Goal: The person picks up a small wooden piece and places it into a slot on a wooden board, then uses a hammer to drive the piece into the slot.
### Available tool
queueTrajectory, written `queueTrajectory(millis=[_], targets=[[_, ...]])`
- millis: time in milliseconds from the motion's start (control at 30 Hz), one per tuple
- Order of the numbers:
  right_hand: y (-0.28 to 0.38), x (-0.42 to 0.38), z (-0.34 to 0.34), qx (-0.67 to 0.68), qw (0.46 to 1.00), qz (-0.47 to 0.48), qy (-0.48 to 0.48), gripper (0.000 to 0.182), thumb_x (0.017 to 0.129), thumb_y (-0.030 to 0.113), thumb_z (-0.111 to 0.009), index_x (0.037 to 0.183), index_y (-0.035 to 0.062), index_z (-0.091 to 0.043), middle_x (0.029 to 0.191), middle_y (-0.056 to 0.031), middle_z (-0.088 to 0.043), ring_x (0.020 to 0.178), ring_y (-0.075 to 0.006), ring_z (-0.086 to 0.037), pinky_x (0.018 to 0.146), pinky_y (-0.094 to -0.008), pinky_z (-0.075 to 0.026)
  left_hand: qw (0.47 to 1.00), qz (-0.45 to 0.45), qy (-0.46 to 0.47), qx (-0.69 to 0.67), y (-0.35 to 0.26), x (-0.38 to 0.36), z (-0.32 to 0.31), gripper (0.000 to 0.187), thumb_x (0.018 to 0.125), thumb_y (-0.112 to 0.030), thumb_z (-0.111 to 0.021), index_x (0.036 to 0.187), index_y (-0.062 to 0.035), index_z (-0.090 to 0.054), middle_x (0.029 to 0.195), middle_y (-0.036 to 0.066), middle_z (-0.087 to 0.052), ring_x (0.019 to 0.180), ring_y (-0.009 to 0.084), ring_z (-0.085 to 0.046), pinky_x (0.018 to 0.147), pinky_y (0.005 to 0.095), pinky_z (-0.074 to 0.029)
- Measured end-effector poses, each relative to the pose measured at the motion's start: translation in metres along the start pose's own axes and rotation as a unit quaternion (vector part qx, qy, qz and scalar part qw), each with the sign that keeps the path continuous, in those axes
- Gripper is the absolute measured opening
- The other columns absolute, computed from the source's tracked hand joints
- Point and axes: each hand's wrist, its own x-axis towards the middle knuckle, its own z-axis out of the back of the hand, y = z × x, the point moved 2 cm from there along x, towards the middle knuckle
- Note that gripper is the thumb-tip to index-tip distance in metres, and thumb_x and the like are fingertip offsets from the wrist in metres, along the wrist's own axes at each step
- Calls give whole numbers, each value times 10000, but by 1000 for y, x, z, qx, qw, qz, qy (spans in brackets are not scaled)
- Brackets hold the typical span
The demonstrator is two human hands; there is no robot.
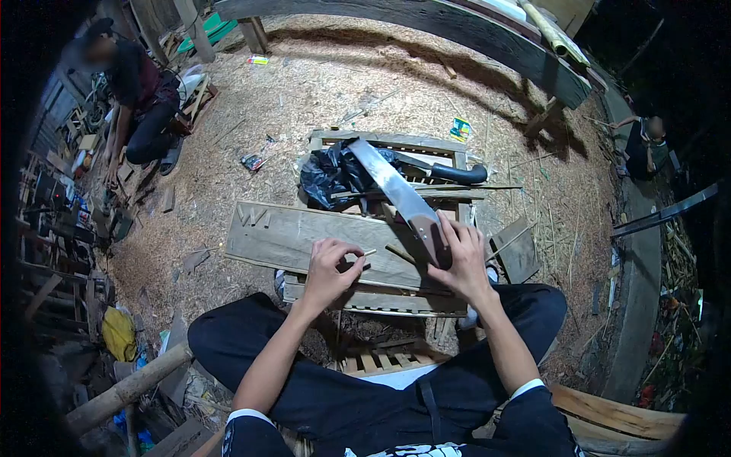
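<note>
My right hand (461, 259) grips the brown handle of a handsaw (392, 183), whose broad shiny blade slants up and away to the left over the bench. My left hand (332, 270) is curled with thumb and forefinger close together, and a short piece of stick (370, 252) shows at the fingertips. Below both hands lies a wooden board (304, 236). A longer stick (400, 254) rests on it between my hands, its right end near the saw handle. Several short cut pieces (255, 216) lie at the board's left end.
Beyond the board, a black plastic bag (335, 177) and a tool with a black curved handle (457, 174) lie on the slatted bench (426, 142). One person (145, 99) crouches at the left; another (647, 148) sits far right. A heavy beam (426, 27) spans the back; wood shavings cover the ground.
</note>
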Motion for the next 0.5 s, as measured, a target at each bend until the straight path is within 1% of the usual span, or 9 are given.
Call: queueTrajectory(millis=[67, 100, 167, 267, 300, 367, 400, 433, 500], targets=[[-3, 16, 7, -7, 998, 59, -12, 1179, 603, 213, -963, 1639, 153, -403, 1407, -118, -557, 1347, -330, -495, 1156, -504, -332, 1000, 25, -10, -12, -7, 2, -2, 195, 895, -160, -801, 1081, -101, -795, 1012, 58, -757, 985, 251, -656, 981, 400, -421], [-6, 32, -8, 10, 995, 96, -21, 1126, 641, 199, -942, 1632, 154, -408, 1422, -110, -564, 1348, -323, -495, 1167, -509, -332, 1000, 15, 3, 17, -5, 11, 8, 195, 895, -160, -801, 1081, -101, -795, 1012, 58, -757, 985, 251, -656, 981, 400, -421], [-12, 49, 1, 5, 992, 126, 29, 1034, 712, 165, -899, 1626, 155, -415, 1473, -114, -554, 1407, -318, -474, 1216, -526, -311, 999, -16, -28, 8, -8, 17, -5, 186, 909, -129, -779, 1091, -96, -793, 1003, 71, -755, 993, 257, -655, 970, 402, -428], [-27, 65, -18, 26, 990, 140, -13, 926, 771, 122, -846, 1605, 147, -443, 1514, -120, -542, 1470, -314, -441, 1261, -539, -274, 999, -31, -20, 38, -9, 23, -8, 193, 924, -104, -754, 1113, -94, -790, 1043, 75, -764, 1032, 278, -653, 979, 420, -432], [-26, 66, -23, 28, 990, 139, -17, 926, 771, 122, -846, 1605, 147, -443, 1514, -120, -542, 1470, -314, -441, 1261, -539, -274, 997, -42, -23, 55, -9, 25, -8, 195, 928, -105, -748, 1119, -94, -790, 1060, 75, -767, 1045, 285, -652, 985, 428, -431], [-21, 56, -34, -58, 991, 115, -27, 793, 826, 101, -800, 1558, 135, -499, 1554, -143, -516, 1511, -329, -409, 1289, -551, -233, 997, -39, -27, 65, -7, 24, -10, 194, 938, -109, -737, 1124, -92, -786, 1084, 73, -766, 1056, 294, -651, 993, 440, -427], [-7, 51, -29, -63, 992, 104, -35, 656, 866, 130, -779, 1486, 120, -565, 1526, -173, -523, 1491, -342, -423, 1275, -556, -252, 997, -34, -23, 63, -7, 25, -11, 181, 941, -114, -734, 1114, -87, -782, 1084, 78, -765, 1058, 294, -653, 997, 442, -425], [6, 44, -31, -62, 988, 110, -85, 484, 894, 207, -778, 1347, 101, -645, 1415, -185, -579, 1409, -339, -494, 1203, -540, -336, 998, -28, -18, 61, -7, 27, -13, 170, 944, -118, -731, 1103, -82, -778, 1083, 83, -764, 1061, 294, -654, 1000, 443, -422], [30, 25, -30, -16, 995, 89, -37, 380, 894, 281, -790, 1202, 91, -674, 1209, -142, -633, 1225, -311, -582, 1058, -504, -418, 998, -29, -12, 54, -10, 31, -13, 155, 946, -118, -730, 1088, -76, -773, 1082, 85, -763, 1064, 294, -656, 1004, 442, -421]])
